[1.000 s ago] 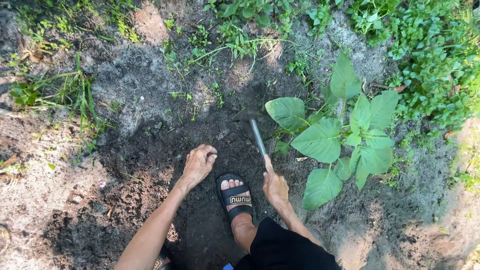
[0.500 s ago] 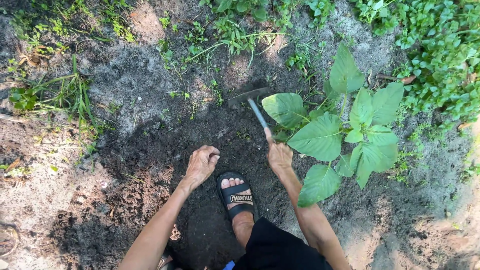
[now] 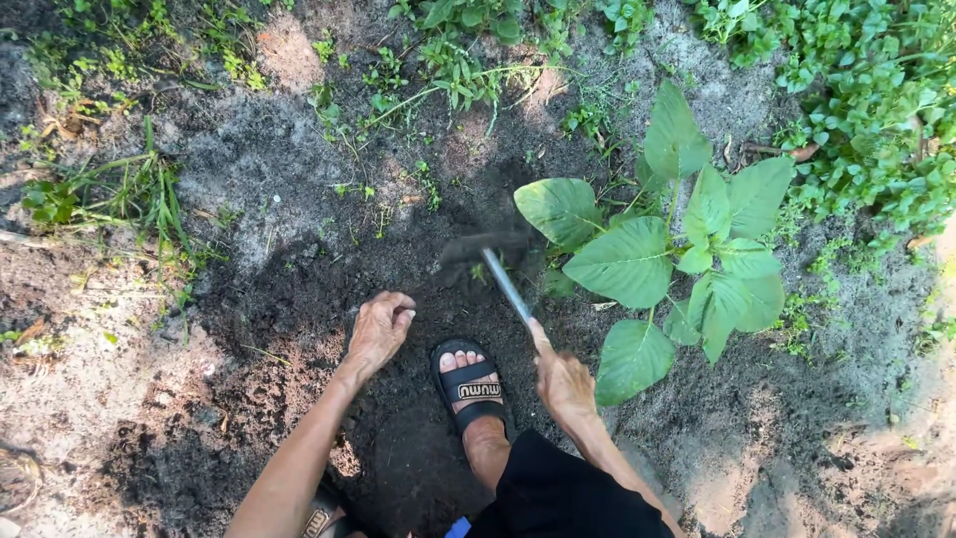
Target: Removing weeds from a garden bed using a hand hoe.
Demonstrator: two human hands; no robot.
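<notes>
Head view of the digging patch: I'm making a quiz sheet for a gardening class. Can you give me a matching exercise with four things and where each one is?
Things:
1. hoe
2. left hand
3. sandal
4. big-leaf plant

Places:
A. on the foot, between the two hands
B. resting on dark loose soil, holding nothing
C. right of the dug patch
D. gripped by the right hand, blade at the soil

Pairs: 1-D, 2-B, 3-A, 4-C
</notes>
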